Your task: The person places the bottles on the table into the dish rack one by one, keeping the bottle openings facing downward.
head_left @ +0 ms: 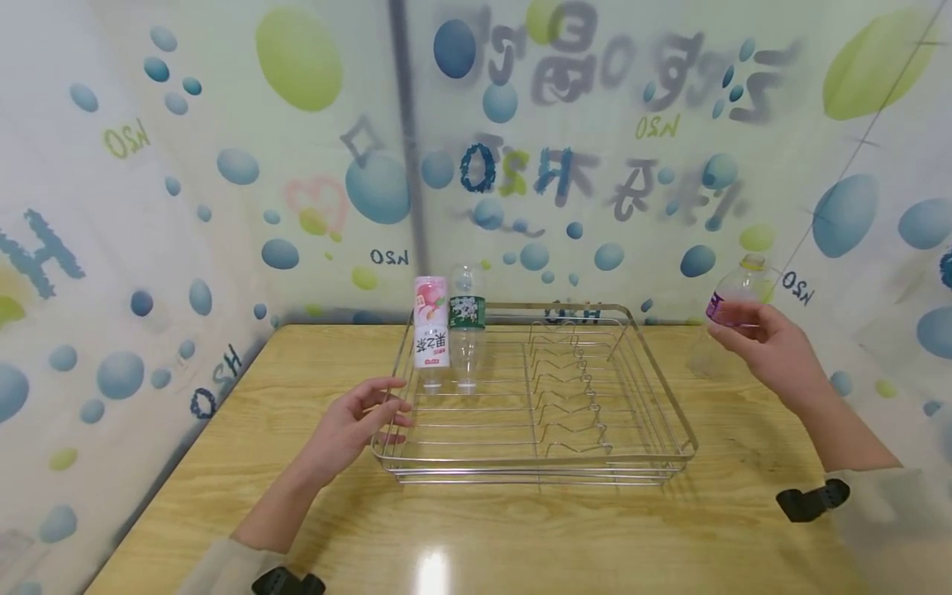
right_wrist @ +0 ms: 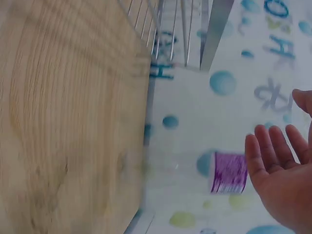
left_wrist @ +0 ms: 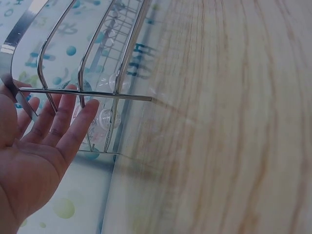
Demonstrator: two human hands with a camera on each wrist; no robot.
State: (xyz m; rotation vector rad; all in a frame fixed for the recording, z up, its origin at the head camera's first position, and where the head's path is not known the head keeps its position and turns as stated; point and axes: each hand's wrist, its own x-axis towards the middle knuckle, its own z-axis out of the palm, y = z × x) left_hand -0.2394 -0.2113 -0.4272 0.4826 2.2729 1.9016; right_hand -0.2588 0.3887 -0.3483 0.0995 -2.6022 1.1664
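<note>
A wire dish rack stands on the wooden table. Two bottles stand upside down in its back left corner, one with a pink label and one with a green label. My left hand touches the rack's left front rim with straight fingers; in the left wrist view the hand lies against the wires. At the right, a clear bottle with a purple label and yellow cap leans beside my right hand. In the right wrist view that hand has straight fingers next to the bottle; a grip does not show.
Walls printed with blue and green bubbles close in the table at the back and on both sides. Bare wood lies in front of the rack and to its right. Upright wire prongs fill the rack's middle.
</note>
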